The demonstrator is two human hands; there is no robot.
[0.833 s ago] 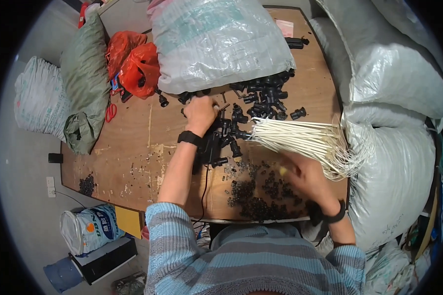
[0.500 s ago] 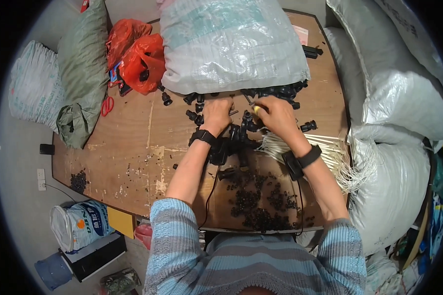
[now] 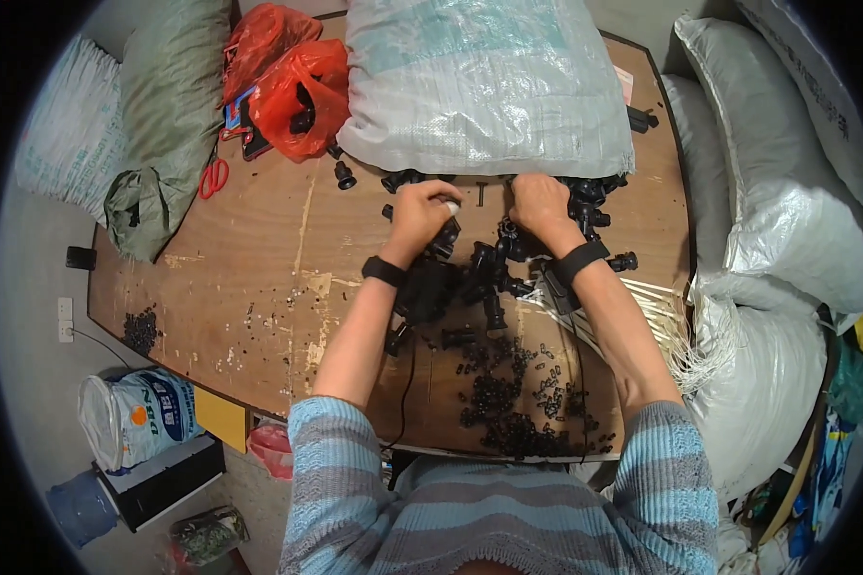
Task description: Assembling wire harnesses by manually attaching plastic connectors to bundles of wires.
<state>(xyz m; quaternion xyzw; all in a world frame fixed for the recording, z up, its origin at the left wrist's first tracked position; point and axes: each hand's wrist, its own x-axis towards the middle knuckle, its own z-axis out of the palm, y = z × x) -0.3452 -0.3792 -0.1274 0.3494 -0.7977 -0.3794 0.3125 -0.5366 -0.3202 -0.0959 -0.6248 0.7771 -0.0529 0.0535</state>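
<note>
- Left grip (image 3: 419,218) is bending its fingers inward above the black plastic fittings (image 3: 489,268), a pale patch showing at the thumb; whether it is holding one of them, I cannot tell.
- Right grip (image 3: 544,206) is pointing its curled fingers down beside the near edge of the white woven sack (image 3: 489,86); the fingertips are hiding, so its hold is staying unreadable.
- And the fittings, they're lying in a loose heap between and below both wrists, more of them poking out along the sack's edge.
- Between the two, a thin dark T-shaped pin (image 3: 481,194) is lying on the wooden tabletop (image 3: 249,230).
- Over by the right forearm, a bundle of cream-coloured rods (image 3: 650,311) is spreading out, partly tucking behind the arm.
- Nearer the body, small black pieces (image 3: 508,407) are scattering across the wood, a black cable (image 3: 406,398) running to their left.
- Away on the left side, red-handled scissors (image 3: 213,179) are lying near the red plastic bags (image 3: 297,105), with a green sack (image 3: 168,105) slumping alongside.
</note>
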